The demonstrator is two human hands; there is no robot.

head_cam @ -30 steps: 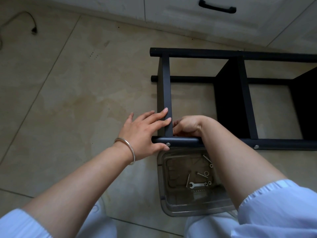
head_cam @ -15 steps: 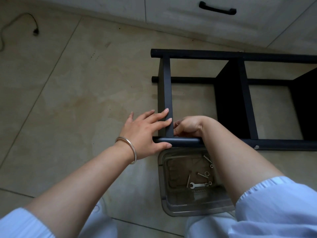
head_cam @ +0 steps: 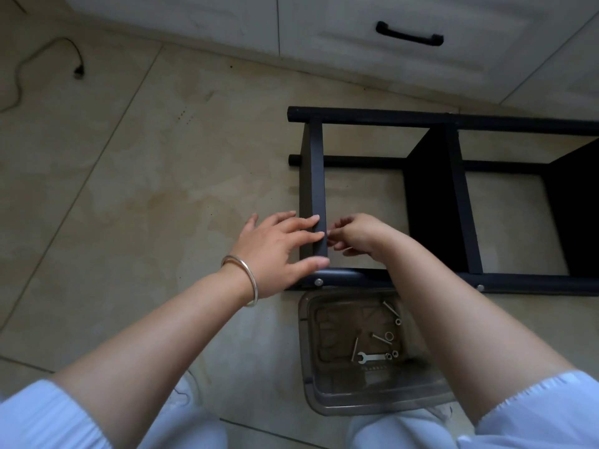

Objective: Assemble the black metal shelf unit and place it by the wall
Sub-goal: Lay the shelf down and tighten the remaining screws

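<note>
Black metal shelf unit lies on floor; left hand, fingers straight, steadies end panel while right hand w/ curled fingers works the joint, contents unclear.

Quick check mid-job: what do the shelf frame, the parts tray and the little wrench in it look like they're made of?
Shelf frame: looks like metal tube with a matte black painted finish, held by bright bolt heads. Parts tray: seemingly clear, smoky plastic, since the floor shows through its walls. Wrench: shiny silver, probably plated steel, like the bolts and nuts beside it.
</note>
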